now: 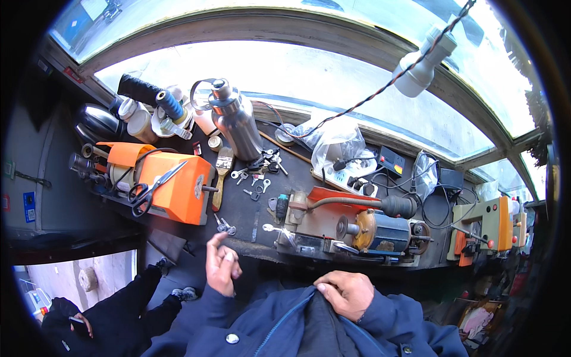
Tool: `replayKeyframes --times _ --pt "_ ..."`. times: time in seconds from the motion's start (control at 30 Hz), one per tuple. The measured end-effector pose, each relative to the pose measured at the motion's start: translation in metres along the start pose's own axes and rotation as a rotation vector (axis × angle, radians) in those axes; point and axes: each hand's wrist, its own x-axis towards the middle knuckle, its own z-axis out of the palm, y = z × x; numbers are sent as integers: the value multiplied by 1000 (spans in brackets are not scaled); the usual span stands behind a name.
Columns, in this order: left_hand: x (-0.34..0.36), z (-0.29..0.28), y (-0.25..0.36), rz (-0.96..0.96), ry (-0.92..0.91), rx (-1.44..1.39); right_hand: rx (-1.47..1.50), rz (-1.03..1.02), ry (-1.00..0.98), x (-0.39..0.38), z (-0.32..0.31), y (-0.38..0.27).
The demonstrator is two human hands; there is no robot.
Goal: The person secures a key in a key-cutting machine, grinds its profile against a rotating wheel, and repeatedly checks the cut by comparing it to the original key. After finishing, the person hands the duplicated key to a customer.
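Note:
My left hand (221, 268) is raised just below a small bunch of keys (226, 228) near the bench edge, index finger extended, others loosely curled, nothing visible in it. My right hand (346, 294) grips the front edge of the dark blue jacket (392, 333) beside its zipper. Above the hands are loose keys (257, 190), a wooden-handled brush (219, 190) and a key-cutting machine (380, 235) with a key (269, 228) at its left end. An orange machine (178, 190) at left has scissors (141, 196) lying on it.
Along the window stand a steel bottle (238, 131), jars (140, 125), a thread spool (171, 106), plastic bags, cables and a power strip (345, 178). Another machine (499, 220) is at right, a hanging lamp (416, 71) above. At lower left, another person (119, 309) in dark clothes holds a phone (79, 325).

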Motion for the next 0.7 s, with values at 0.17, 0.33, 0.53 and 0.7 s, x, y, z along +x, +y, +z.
replayKeyframes --times 0.17,0.33,0.53,0.7 --pt "-39 57 21 37 -189 -207 227 0 -56 9 15 0" --pt "-60 98 36 149 -342 -33 534 -14 -134 11 21 4" --pt "-59 122 35 39 -434 -236 577 -73 -38 2 22 14" --pt "-45 126 22 9 -428 -99 767 158 52 -8 22 24"
